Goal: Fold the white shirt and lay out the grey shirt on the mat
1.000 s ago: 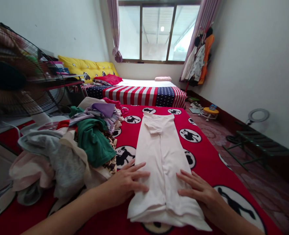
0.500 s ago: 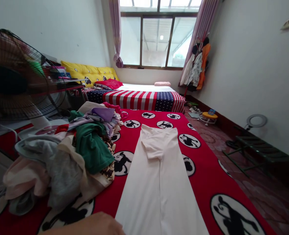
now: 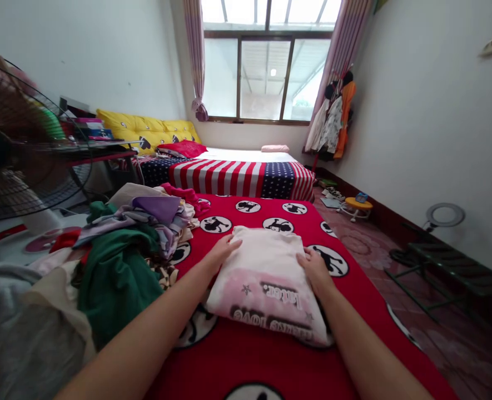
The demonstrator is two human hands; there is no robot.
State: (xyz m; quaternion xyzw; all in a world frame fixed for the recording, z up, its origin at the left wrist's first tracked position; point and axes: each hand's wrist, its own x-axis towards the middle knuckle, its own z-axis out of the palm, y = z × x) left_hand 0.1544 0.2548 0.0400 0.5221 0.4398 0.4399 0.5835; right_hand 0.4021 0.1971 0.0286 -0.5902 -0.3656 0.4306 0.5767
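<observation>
A pale pink garment (image 3: 264,280), folded in half with dark lettering facing up, lies on the red blanket (image 3: 346,289) with round black-and-white prints. My left hand (image 3: 223,251) grips its far left corner. At the far right corner my right hand (image 3: 314,268) holds the fold. Both arms reach forward over the blanket.
A heap of mixed clothes (image 3: 116,261), green, purple and grey, sits just left of the garment. A standing fan (image 3: 20,161) is at the far left. Beyond is a bed with a flag-pattern cover (image 3: 246,175). Tiled floor and a dark rack (image 3: 446,266) lie to the right.
The long garment lay flat at full length; its near end has been lifted and folded over to the far end. Both hands moved from the near edge to the far corners.
</observation>
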